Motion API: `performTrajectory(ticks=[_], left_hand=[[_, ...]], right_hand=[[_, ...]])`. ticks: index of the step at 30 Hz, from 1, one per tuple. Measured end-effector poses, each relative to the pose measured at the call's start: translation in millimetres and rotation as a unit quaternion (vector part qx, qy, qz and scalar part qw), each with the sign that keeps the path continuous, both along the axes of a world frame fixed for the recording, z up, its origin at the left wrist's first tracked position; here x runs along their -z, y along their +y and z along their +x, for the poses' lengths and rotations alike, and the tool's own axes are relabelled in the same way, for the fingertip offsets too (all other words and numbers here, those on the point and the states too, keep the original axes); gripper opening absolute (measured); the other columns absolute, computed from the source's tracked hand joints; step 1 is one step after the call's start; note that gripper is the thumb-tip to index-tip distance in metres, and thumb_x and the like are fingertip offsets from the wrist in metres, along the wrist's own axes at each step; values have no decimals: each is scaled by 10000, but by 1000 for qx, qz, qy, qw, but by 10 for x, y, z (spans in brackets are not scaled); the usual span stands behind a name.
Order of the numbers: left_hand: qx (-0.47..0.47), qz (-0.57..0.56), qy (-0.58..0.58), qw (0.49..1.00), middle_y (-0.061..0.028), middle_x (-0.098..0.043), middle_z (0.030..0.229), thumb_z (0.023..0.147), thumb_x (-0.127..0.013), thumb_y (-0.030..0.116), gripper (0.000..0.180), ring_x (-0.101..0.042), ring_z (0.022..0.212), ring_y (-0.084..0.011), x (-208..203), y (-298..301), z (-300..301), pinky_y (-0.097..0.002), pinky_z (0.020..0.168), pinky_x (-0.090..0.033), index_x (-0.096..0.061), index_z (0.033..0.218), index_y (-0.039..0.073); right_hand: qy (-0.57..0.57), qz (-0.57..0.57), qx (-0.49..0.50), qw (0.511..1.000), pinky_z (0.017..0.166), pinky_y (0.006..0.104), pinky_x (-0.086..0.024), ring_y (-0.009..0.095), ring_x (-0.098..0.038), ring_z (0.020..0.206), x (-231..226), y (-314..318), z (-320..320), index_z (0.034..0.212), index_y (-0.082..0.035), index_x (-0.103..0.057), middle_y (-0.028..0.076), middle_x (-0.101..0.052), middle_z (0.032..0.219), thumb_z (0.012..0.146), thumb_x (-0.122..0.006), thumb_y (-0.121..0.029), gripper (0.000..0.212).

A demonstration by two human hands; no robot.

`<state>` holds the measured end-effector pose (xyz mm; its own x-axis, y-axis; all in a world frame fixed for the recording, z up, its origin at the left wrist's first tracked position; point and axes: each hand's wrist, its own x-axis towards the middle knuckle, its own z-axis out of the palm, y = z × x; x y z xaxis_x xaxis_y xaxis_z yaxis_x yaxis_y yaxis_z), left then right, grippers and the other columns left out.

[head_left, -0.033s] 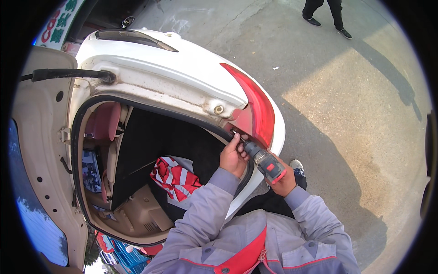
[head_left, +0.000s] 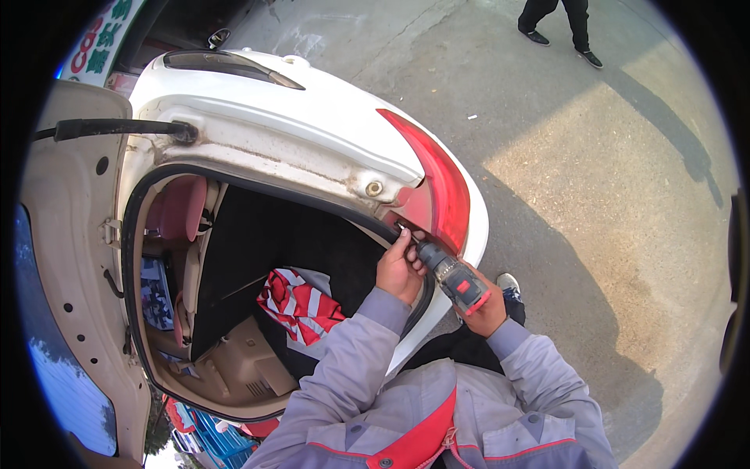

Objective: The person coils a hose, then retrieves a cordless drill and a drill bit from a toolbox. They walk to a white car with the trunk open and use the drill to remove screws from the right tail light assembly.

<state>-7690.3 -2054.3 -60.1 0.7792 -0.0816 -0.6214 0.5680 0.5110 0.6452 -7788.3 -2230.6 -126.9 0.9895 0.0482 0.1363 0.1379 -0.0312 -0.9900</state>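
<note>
My right hand (head_left: 488, 313) is closed round the grip of a dark cordless drill (head_left: 453, 277) with red parts. The drill's nose points up and left, toward the inner edge of the red tail light (head_left: 447, 191). Just ahead of the chuck, my left hand (head_left: 400, 270) is closed, thumb and fingers pinched together. A small, pale, shiny piece shows by the left thumb tip, against a dark hole beside the lamp. Whether it is a screw or the drill's bit, I cannot tell.
The white car (head_left: 328, 109) has its tailgate (head_left: 78, 156) raised at the left. A red vest with silver stripes (head_left: 301, 306) lies on the black boot floor (head_left: 250, 234). At the top right, a person's legs (head_left: 574, 23) show on the concrete (head_left: 484, 78).
</note>
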Motion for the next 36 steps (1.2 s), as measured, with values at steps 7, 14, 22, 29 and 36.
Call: performTrajectory(ticks=[7,14,22,29,36], left_hand=[[-18,-6,7,1000,71,-423,639,1047,-570,382,308,-430,593,-84,37,-8,-2,-267,564,-352,-663,1033,89],[-26,-18,-4,1000,79,-424,628,1052,-558,381,324,-427,590,-81,46,-17,-14,-263,565,-348,-670,1043,77],[-5,18,7,1000,76,-409,627,1042,-558,403,361,-424,584,-90,22,14,9,-270,555,-355,-666,1038,58],[5,7,21,1000,70,-385,601,1019,-573,430,406,-411,556,-100,27,51,26,-274,528,-350,-664,1031,34],[-8,13,39,999,71,-361,583,1007,-585,442,422,-393,541,-96,-5,9,36,-270,514,-333,-682,1007,32]], right_hand=[[23,4,-23,999,1068,345,-479,261,-639,1248,36,-19,22,1422,17,-534,188,-636,1360,771,-758,5,688],[-53,-54,-1,997,986,362,-536,305,-690,1148,58,-74,67,1465,-12,-512,177,-684,1267,819,-778,-79,701],[-57,-77,25,995,885,392,-559,327,-706,1036,94,-9,93,1406,-60,-581,146,-714,1164,782,-808,-110,666],[-35,-65,19,997,881,383,-558,318,-716,994,99,10,95,1320,-58,-640,144,-728,1106,793,-802,-106,553],[46,39,7,998,940,324,-541,208,-710,1065,66,76,30,1345,-30,-620,127,-730,1169,831,-794,-73,544]])
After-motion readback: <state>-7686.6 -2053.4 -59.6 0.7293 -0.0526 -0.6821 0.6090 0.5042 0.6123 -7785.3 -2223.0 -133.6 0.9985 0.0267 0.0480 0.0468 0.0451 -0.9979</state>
